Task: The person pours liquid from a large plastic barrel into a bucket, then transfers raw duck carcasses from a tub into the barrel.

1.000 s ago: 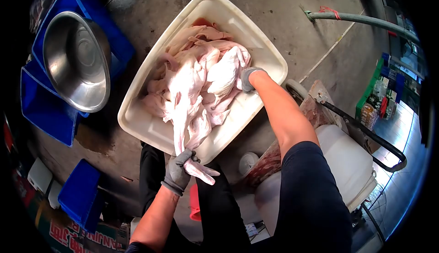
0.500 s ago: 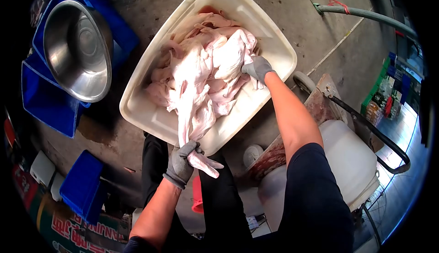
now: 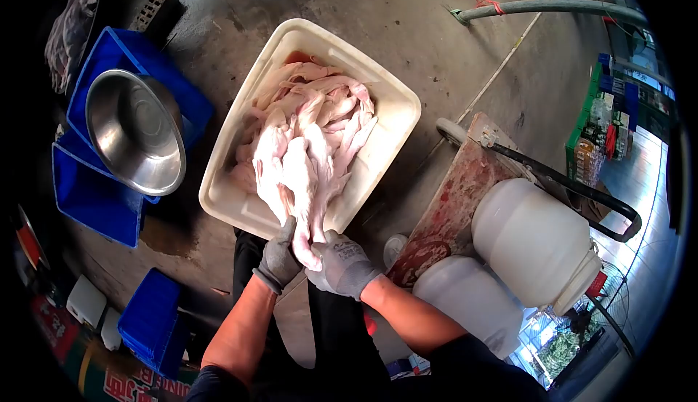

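Plucked birds (image 3: pixel 298 147) piled in a cream tub (image 3: pixel 392 115), tub on the concrete floor (image 3: pixel 407 20). Pile covers most of the tub bottom; bare strip along the right side. Some reddish stuff at the far corner, can't tell what.

Both hands at the near corner of the tub, side by side, grey gloves on. Left hand (image 3: pixel 278 258) clamped on narrow ends of the birds. Right hand (image 3: pixel 342 265) closed around narrow ends too, fingers curled in toward the left. 1 pinkish end pokes out between them. Long pale bodies run from the hands back over the tub rim into the pile. Exact count per hand: can't tell, they overlap.

Left of tub: steel basin (image 3: pixel 138 133), tilted, sitting on 2 blue bins (image 3: pixel 98 195). 1 blue container (image 3: pixel 149 315) lower down, near a white container (image 3: pixel 86 300). Perforated block (image 3: pixel 158 9) up past the bins.

Right of tub: cart with a red-stained board (image 3: pixel 451 206) and black handle (image 3: pixel 574 184). 2 white barrels (image 3: pixel 527 242) beside the board. Grey hose (image 3: pixel 560 11) farther up, red tie (image 3: pixel 489 4) around it. Green crate (image 3: pixel 582 122) at far right, bottles by it.
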Demonstrator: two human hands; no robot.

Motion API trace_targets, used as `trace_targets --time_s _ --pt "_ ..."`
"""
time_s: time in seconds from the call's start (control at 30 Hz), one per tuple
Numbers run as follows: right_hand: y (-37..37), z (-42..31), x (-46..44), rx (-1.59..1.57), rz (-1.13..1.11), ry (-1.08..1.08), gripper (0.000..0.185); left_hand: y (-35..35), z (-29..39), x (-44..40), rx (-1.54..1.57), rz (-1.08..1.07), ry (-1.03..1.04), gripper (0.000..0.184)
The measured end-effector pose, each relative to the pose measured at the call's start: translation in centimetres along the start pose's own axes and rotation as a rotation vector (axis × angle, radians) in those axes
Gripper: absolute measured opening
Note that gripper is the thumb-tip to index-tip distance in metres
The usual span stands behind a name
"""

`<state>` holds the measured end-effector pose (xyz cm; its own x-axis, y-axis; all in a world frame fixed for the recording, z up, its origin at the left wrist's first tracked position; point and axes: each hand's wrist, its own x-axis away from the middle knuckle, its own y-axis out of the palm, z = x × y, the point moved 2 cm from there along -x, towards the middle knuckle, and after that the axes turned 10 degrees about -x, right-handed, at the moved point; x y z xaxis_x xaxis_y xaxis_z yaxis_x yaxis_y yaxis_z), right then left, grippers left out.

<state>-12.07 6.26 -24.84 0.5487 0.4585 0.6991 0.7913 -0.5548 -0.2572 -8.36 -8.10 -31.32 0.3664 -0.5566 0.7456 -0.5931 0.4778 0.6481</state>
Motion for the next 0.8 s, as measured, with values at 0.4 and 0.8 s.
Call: trace_targets --time_s 0.4,0.8 --pt "1.7 -4.0 2.3 0.447 0.183 -0.018 0.057 -1.6 -1.1 -1.8 0.073 -0.22 -0.243 0.047" --pt "-4.5 3.5 -2.1 -0.321 -0.076 0.192 0.04 0.3 2.8 -1.6 -0.266 -0.138 0.007 0.033"
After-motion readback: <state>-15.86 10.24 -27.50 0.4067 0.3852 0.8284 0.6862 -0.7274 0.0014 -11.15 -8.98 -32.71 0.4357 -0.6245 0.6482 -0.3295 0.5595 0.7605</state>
